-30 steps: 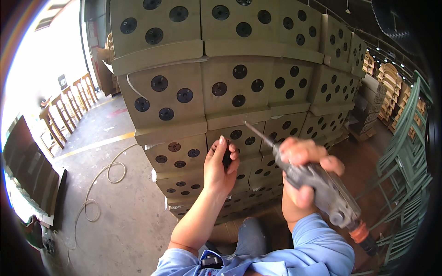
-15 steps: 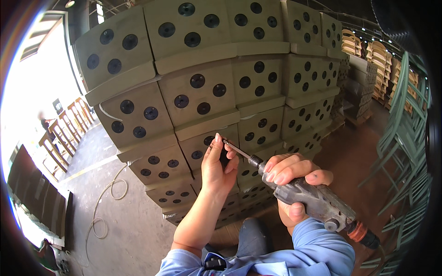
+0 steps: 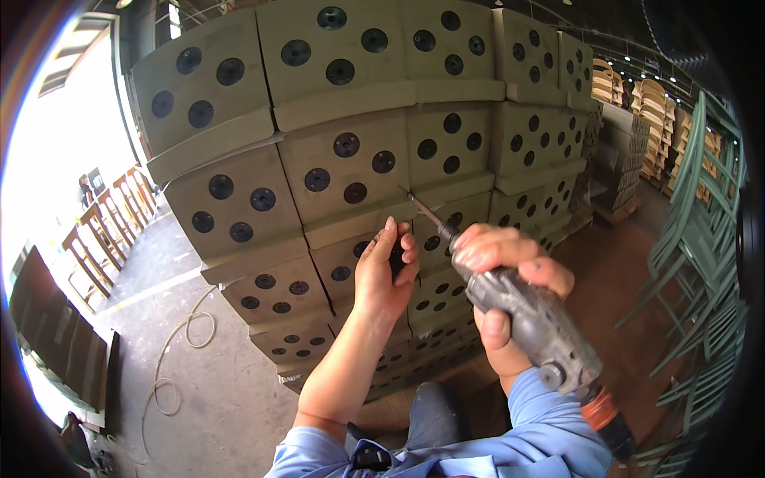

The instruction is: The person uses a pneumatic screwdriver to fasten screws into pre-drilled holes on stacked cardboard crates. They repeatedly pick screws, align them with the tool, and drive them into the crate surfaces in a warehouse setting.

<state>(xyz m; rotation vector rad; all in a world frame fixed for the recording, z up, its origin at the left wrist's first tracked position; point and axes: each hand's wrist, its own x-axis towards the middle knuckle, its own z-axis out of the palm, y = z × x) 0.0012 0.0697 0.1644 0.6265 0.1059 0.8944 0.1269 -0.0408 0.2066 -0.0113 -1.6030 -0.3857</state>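
My right hand (image 3: 510,267) grips a worn grey power screwdriver (image 3: 538,327) with an orange ring near its cable end. Its long bit (image 3: 430,210) points up and left at a tan block, and what looks like a thin screw (image 3: 405,192) sits on the tip. Whether the tip touches the block I cannot tell. Below and left of the bit, my left hand (image 3: 382,267) is closed round a small black object (image 3: 397,256), mostly hidden by the fingers. In front of both hands rises a stack of tan blocks (image 3: 303,219), each bearing several black round discs (image 3: 355,193).
A pale hose (image 3: 190,327) lies looped on the concrete floor at left. Beyond it stand wooden chair frames (image 3: 119,207) and a dark panel (image 3: 60,327). Green metal frames (image 3: 693,239) are piled at right, with curved wooden parts (image 3: 653,119) stacked behind.
The screwdriver has moved up, its bit leaving my left fingertips and rising toward the block. My left hand has shifted slightly right and curled more round the black object.
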